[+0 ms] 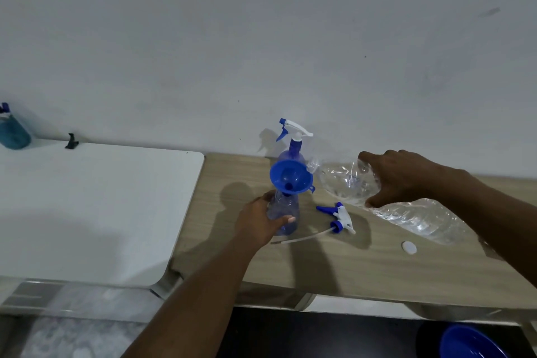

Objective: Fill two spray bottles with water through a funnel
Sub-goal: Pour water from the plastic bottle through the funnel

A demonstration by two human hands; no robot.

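Observation:
A blue-tinted spray bottle (283, 211) stands open on the wooden table (348, 267) with a blue funnel (290, 176) in its neck. My left hand (258, 219) grips the bottle's body. My right hand (404, 177) holds a large clear water bottle (348, 182) tilted on its side, its open mouth at the funnel's rim. Behind the funnel stands a second spray bottle (292, 151) with its white and blue trigger head screwed on. A loose trigger head (338, 216) with its dip tube lies on the table just right of the held bottle.
A white cap (408, 247) lies on the table to the right. A white table (87, 206) adjoins on the left, with a teal bottle (13, 131) and a small black clip (71, 141) at its back. A blue bowl (470, 343) sits below at bottom right.

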